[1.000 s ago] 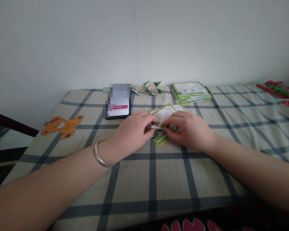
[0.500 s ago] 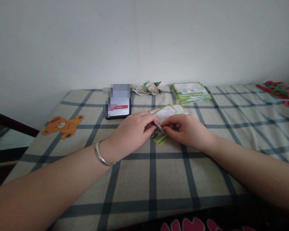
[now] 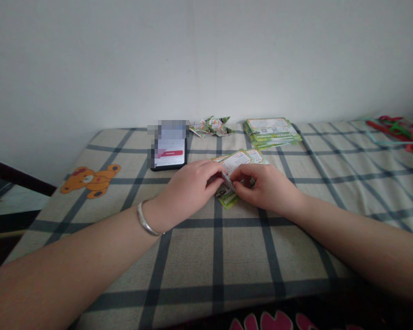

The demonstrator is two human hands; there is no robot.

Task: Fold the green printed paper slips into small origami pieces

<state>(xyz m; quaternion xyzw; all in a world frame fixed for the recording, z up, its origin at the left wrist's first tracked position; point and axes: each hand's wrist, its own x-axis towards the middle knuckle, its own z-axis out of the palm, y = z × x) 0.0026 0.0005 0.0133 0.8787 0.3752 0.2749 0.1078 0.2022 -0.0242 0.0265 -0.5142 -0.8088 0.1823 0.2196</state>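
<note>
Between my two hands is a small folded piece of printed paper (image 3: 228,181), seen nearly edge-on. My left hand (image 3: 196,183), with a silver bangle at the wrist, pinches its left end between thumb and fingers. At its other end my right hand (image 3: 265,183) pinches it too, fingers curled. Beneath them lie a few loose green-and-white printed cards (image 3: 241,158), partly covered by both hands. Farther back are several pointed folded paper pieces (image 3: 211,126) in the same print. A stack of matching cards (image 3: 271,130) sits to their right.
A phone (image 3: 170,146) with a lit, partly blurred screen stands at the back left. A checked cloth (image 3: 192,256) with an orange bear picture (image 3: 91,181) covers the table. Colourful ribbon-like strips (image 3: 399,130) lie at the far right. A white wall (image 3: 206,59) rises behind.
My right fingers have shifted slightly left and up along the folded paper, which has turned a little. My left hand stays almost where it was.
</note>
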